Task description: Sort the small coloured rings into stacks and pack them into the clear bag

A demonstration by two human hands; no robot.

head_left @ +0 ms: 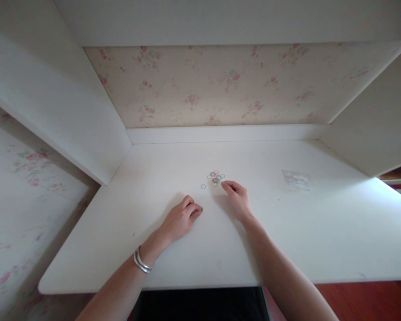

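A small pile of thin coloured rings (215, 180), perhaps little elastic bands, lies on the white desk. One single ring (203, 187) rests apart, just left of the pile. Thumb and fingers of my right hand (237, 198) are pinched together at the pile's right edge; whatever they hold is too small to make out. Nearer to me, my left hand (182, 217) rests on the desk with its fingers curled in. Its fingertips hide anything that may be between them. Two silver bangles (142, 260) circle the left wrist.
On the right of the white desk (321, 232) lies a clear plastic bag (298, 180). A small dark strand (133, 234) lies left of my left hand. White side panels and a flowered back wall (220, 84) enclose the desk, with a white ledge overhead.
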